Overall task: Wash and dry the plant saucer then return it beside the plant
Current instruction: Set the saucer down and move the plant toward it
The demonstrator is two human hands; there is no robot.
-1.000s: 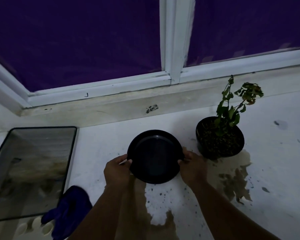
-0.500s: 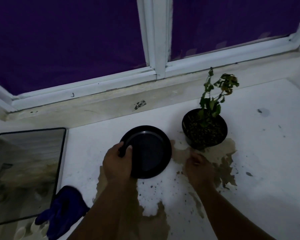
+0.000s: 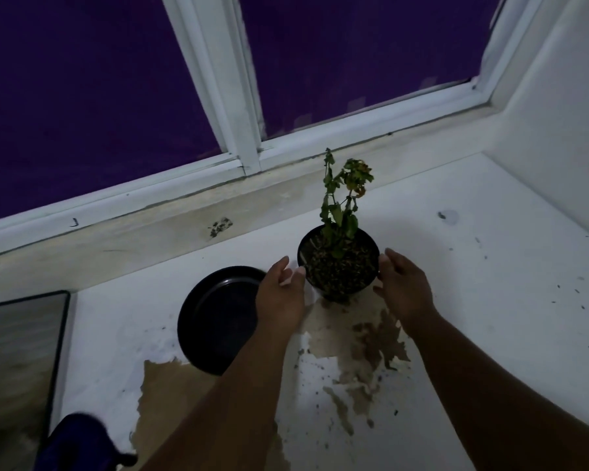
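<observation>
Far left there's a dark glass-looking panel with a thin black frame lying flat next to the white ledge, and at the bottom edge a blue cloth, kinda blurry so can't say much more about it. Moving right, the black saucer sits flat on the ledge, empty, partly over a brown patch where the white paint has peeled off. The left hand hangs over the saucer's right edge, fingers spread and loosely reaching toward the pot, fingertips just beside its left rim. Honestly can't tell if they're actually touching it. So the saucer is just left of the pot, very close to it, nobody holding it. The pot is black, full of dark soil, with a scraggly little plant sticking up, some leaves yellowish. The right hand is on the other side, fingers relaxed and cupped against the pot's right rim, not clamped around anything. Behind it all runs a white window frame with purple-dark panes.
</observation>
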